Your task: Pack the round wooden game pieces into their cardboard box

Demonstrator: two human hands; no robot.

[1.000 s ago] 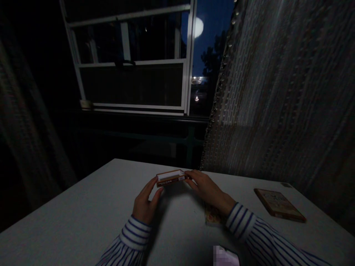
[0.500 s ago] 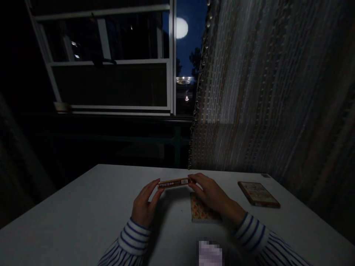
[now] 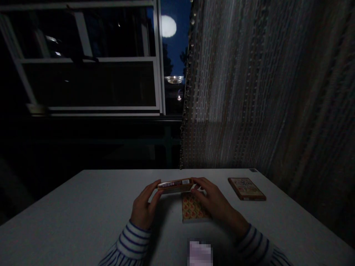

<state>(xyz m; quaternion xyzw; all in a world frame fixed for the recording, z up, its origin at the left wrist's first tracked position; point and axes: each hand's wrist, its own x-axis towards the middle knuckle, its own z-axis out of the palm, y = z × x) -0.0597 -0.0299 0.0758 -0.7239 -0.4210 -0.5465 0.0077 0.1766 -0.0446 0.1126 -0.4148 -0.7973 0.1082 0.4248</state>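
Observation:
A small flat orange box is held between both hands, a little above the white table. My left hand pinches its left end with thumb and fingers. My right hand grips its right end. Under the right hand a flat stack with an orange-and-white pattern lies on the table. Both sleeves are white with dark stripes.
A flat brown-edged lid or tray lies at the table's far right. A beaded curtain hangs behind the table on the right. A dark window with a white frame is at the back left.
The view has swung right, so the table's things sit further left. The box has tipped from showing its open top to showing its side, and the patterned stack has come into view.

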